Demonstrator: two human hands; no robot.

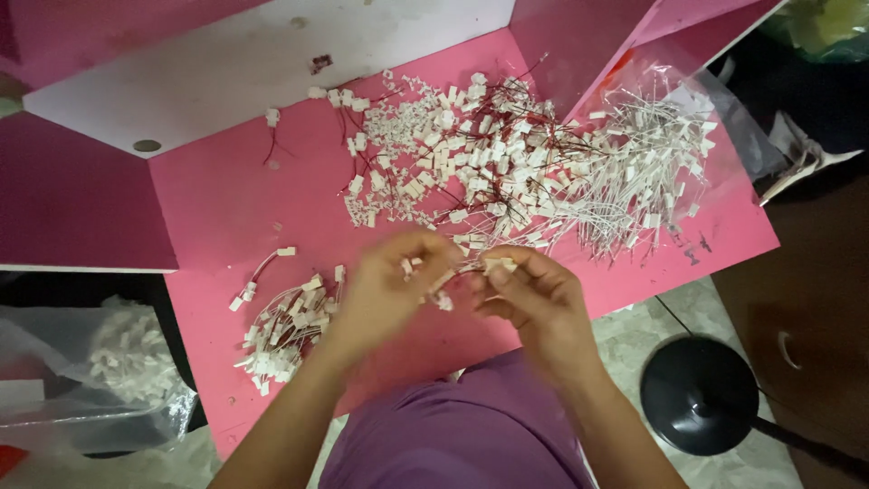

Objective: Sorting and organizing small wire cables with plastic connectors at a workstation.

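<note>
Pinching a small white plastic connector (499, 265) between curled fingertips, right hand (534, 303) over the pink tabletop (217, 208); left hand (391, 282) blurred, fingers bent round thin wired connector pieces (442, 292); finished bundle of white connectors (282, 328) lower left; large loose heap of white connectors and red wires (471, 158) beyond.

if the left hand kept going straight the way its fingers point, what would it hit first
Most likely the right hand: the left hand points rightward at it, with only the small white connector piece between them. Motion blur makes depth uncertain.
</note>
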